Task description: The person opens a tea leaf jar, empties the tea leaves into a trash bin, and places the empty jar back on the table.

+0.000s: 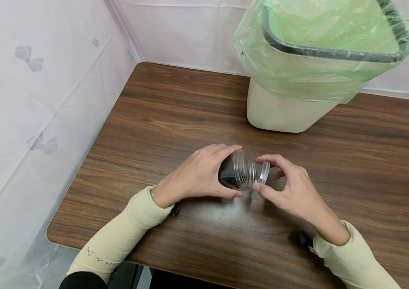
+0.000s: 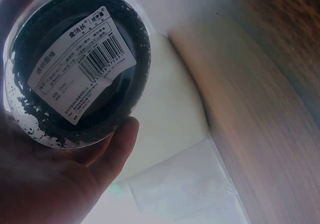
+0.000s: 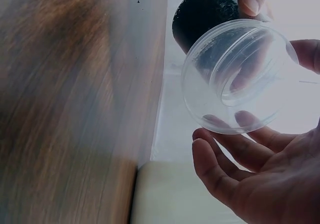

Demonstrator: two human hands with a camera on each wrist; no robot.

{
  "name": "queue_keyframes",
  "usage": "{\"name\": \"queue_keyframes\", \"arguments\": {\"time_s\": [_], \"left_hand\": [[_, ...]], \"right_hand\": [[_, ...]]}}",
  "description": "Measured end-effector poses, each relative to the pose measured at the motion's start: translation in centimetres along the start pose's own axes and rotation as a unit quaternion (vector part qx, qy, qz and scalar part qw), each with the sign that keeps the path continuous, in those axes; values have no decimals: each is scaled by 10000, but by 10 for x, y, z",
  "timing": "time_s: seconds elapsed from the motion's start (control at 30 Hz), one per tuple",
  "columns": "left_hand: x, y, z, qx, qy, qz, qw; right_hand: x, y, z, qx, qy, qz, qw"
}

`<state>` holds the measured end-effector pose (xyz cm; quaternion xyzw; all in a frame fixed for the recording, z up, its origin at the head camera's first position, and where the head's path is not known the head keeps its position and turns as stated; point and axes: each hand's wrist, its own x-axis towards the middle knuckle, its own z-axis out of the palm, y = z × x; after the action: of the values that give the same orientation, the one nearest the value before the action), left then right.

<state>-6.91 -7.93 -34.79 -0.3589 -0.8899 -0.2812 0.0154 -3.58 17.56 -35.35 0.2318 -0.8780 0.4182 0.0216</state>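
1. Closest in: two pale yellow sleeves, the left one (image 1: pixel 132 222) with some dark scribbly marks on it, plus the plain-looking right one (image 1: pixel 349 257).
2. Left hand (image 1: pixel 201 172) is wrapped around a clear jar (image 1: pixel 229 172), thumb on the near side and fingers over the far side. Jar's tipped sideways over the table, mouth toward the right hand. Can't tell if it's touching the wood.
3. Inside the jar there's dark stuff, with little flakes stuck to the wall. The base has a white barcode label (image 2: pixel 82 66), "MADE IN CHINA" and all.
4. Right hand (image 1: pixel 293 188) is pinching a clear lid (image 1: pixel 264 172) by the rim, thumb against fingers. Lid's off, facing the mouth and just beside it.
5. Under all that, a brown wood-grain table (image 1: pixel 146 136).
6. Further back, a cream bin (image 1: pixel 280 108) with a green bag (image 1: pixel 298 80) folded over its dark rim (image 1: pixel 320 53).
7. Furthest: whitish sheeting (image 1: pixel 186 36), with bow prints down the left side.
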Motion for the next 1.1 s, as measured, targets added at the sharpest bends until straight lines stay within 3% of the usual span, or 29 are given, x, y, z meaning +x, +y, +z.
{"name": "queue_keyframes", "arguments": {"time_s": [0.3, 0.7, 1.1], "left_hand": [[1, -2, 0, 46, -20, -36, 10000], [0, -2, -1, 27, -12, -90, 10000], [-1, -3, -1, 37, -21, -96, 9999]], "right_hand": [[-5, 3, 0, 162, -87, 286, 9994], [-8, 9, 2, 426, -240, 342, 9982], [-11, 13, 5, -222, -361, 458, 9981]]}}
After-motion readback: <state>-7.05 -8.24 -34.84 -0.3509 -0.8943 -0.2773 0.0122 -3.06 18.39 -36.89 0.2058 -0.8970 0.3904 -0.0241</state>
